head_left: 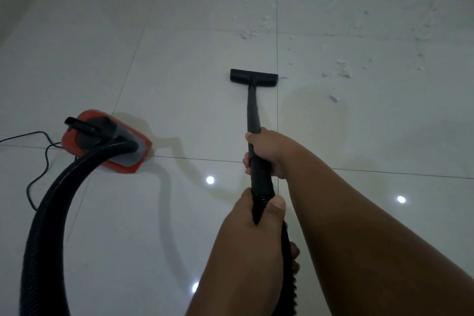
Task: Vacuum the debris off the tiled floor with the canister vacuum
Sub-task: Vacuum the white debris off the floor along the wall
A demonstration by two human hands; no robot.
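Two hands on one wand point(252, 108) here. The right hand point(266, 154) is higher up, fingers wrapped round the black tube. The left hand point(252, 218) sits just below it, at six o'clock, thumb up, clenched where the wand meets the ribbed hose point(51, 200).

One flat black floor nozzle point(254, 76) rests on the white tiled floor point(179, 59) at twelve o'clock from the hands, its right end on a grout line.

The debris point(342, 70) lies as pale crumbs scattered from one o'clock to three o'clock of the nozzle. The closest clump is near its right end but apart from it, and looser bits trail farther away toward twelve o'clock. There are too many specks to count.

One red canister vacuum point(107, 141) sits at eight o'clock from the nozzle, well apart. The single hose arcs from its top down off the bottom edge. One thin black power cord point(38, 156) snakes away at its nine o'clock.

Three bright light reflections point(210, 179) glint on the tiles near the hands.
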